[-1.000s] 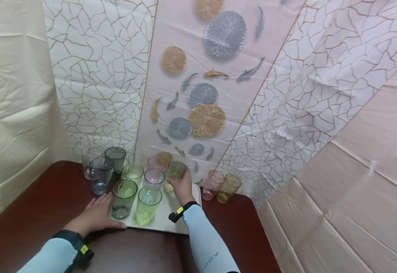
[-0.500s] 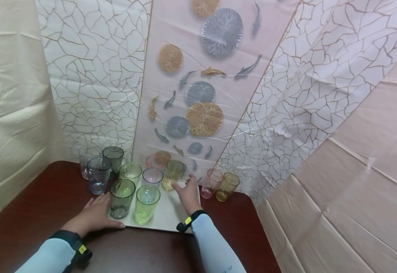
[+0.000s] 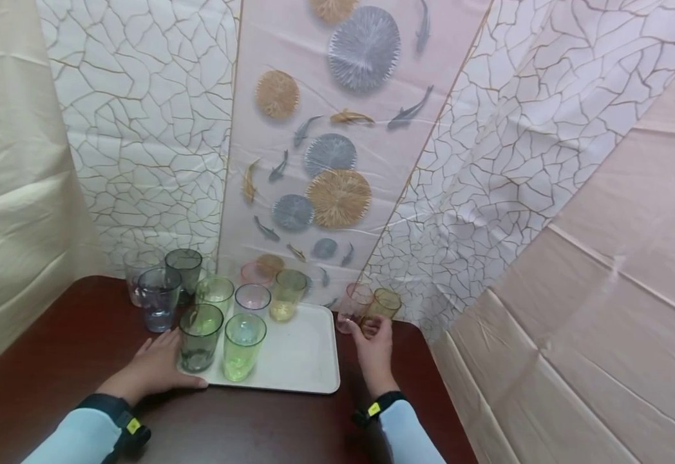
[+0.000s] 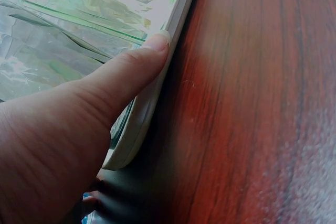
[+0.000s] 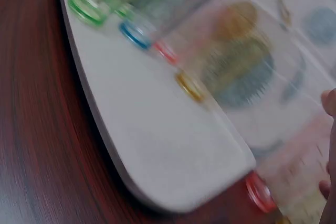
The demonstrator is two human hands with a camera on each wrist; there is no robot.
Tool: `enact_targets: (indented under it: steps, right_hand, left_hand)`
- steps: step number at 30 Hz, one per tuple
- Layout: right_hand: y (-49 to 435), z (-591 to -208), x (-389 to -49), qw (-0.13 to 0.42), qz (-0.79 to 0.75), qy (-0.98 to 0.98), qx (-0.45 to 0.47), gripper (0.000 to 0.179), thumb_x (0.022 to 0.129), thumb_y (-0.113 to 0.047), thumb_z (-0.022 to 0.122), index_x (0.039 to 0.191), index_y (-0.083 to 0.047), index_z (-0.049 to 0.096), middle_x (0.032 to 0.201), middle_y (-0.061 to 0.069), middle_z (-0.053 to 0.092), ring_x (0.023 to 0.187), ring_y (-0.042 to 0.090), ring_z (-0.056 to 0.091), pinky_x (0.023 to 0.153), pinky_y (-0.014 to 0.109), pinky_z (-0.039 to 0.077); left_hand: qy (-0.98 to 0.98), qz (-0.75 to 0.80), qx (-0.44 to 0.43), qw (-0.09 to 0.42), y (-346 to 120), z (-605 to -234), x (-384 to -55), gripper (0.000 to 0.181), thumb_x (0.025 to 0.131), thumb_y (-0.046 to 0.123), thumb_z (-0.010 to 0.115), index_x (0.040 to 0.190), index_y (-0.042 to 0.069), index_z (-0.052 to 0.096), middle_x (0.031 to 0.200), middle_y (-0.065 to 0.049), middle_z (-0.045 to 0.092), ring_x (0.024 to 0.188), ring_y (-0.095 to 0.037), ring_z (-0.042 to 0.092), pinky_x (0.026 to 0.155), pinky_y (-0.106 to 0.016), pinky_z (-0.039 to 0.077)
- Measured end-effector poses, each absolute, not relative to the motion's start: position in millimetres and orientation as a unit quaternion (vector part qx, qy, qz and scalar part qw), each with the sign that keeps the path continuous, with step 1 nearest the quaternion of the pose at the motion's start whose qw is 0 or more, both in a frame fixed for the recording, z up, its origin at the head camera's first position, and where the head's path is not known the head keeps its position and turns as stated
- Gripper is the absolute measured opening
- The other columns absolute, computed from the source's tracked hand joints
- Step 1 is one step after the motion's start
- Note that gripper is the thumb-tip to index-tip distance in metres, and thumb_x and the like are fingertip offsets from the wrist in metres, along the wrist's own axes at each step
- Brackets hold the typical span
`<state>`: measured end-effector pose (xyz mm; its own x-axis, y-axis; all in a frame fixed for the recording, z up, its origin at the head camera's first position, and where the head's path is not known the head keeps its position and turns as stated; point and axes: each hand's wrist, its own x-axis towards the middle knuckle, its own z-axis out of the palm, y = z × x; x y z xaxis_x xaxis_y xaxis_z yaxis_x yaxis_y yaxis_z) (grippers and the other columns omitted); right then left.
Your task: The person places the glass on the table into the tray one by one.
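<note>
My left hand point(image 3: 149, 367) rests at the near left corner of a white tray point(image 3: 299, 351), fingers along its side. In the left wrist view, the thumb point(image 4: 126, 74) lies on the tray's rim. Beside it on the tray stands a smoky green glass point(image 3: 200, 338), with a light green glass point(image 3: 241, 348) next to it. My right hand point(image 3: 375, 351) is right of the tray, in front of a pink glass point(image 3: 349, 301) and an amber glass point(image 3: 386, 303). Its fingers are spread and slightly bent; contact with either glass is unclear.
Farther back on the tray stand a green glass point(image 3: 216, 293), a purple-rimmed glass point(image 3: 252, 299), a yellowish glass point(image 3: 287, 296) and a pink-rimmed one. Left of the tray are a blue glass point(image 3: 160, 299), a dark grey glass point(image 3: 183, 270) and a clear glass point(image 3: 137, 277). Patterned cloth hangs behind.
My right hand has let go of the yellowish glass at the tray's back and moved right, off the tray, to the pink and amber glasses. The left hand stays at the tray's corner.
</note>
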<state>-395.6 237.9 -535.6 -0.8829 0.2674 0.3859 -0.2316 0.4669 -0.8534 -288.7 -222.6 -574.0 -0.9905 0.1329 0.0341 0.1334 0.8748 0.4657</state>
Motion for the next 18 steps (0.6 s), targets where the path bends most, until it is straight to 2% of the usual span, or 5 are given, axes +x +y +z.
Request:
enact_targets:
  steps: [2,8,12,15,18]
  right_hand:
    - [255,-536,-395,0.254,0.513,-0.820,-0.026,0.069,0.089,-0.039,0.082,0.137,-0.003,0.046,0.126,0.021,0.055,0.109,0.032,0.061,0.087,0.042,0.057]
    - [285,-540,-408,0.270,0.501,-0.820,-0.061,0.066,0.090,-0.027,0.083,0.137,-0.001,0.044,0.126,0.019,0.050,0.108,0.031,0.058,0.088,0.045,0.055]
    - [300,-539,-426,0.272,0.478,-0.832,-0.077,0.073,0.089,-0.028,0.083,0.142,-0.001,0.042,0.128,0.018,0.047,0.112,0.030,0.054,0.092,0.046,0.053]
    - [309,-535,-439,0.248,0.470,-0.843,-0.081,0.085,0.088,-0.032,0.084,0.151,-0.002,0.035,0.138,0.021,0.045,0.122,0.033,0.050,0.100,0.049,0.050]
    - [315,-529,-449,0.198,0.479,-0.853,-0.067,0.099,0.089,-0.034,0.082,0.161,-0.003,0.021,0.152,0.026,0.038,0.137,0.038,0.041,0.110,0.054,0.043]
  left_hand:
    - [-0.969,-0.239,-0.069,0.001,-222,-574,-289,0.149,0.061,0.088,0.073,0.156,-0.018,0.028,0.158,-0.042,0.027,0.144,-0.059,0.021,0.114,-0.077,0.016]
    - [-0.969,-0.239,-0.069,0.006,-223,-574,-288,0.149,0.060,0.089,0.073,0.155,-0.018,0.030,0.157,-0.042,0.028,0.143,-0.059,0.023,0.113,-0.078,0.016]
    - [-0.969,-0.239,-0.070,0.007,-222,-574,-289,0.149,0.060,0.090,0.072,0.156,-0.017,0.030,0.158,-0.041,0.029,0.144,-0.059,0.023,0.114,-0.077,0.016]
    - [-0.968,-0.240,-0.071,0.005,-223,-576,-290,0.149,0.060,0.089,0.073,0.156,-0.017,0.029,0.158,-0.042,0.028,0.144,-0.059,0.022,0.114,-0.078,0.016]
    - [-0.968,-0.239,-0.071,0.004,-224,-579,-291,0.149,0.061,0.089,0.073,0.156,-0.017,0.028,0.158,-0.042,0.027,0.144,-0.059,0.021,0.114,-0.077,0.015]
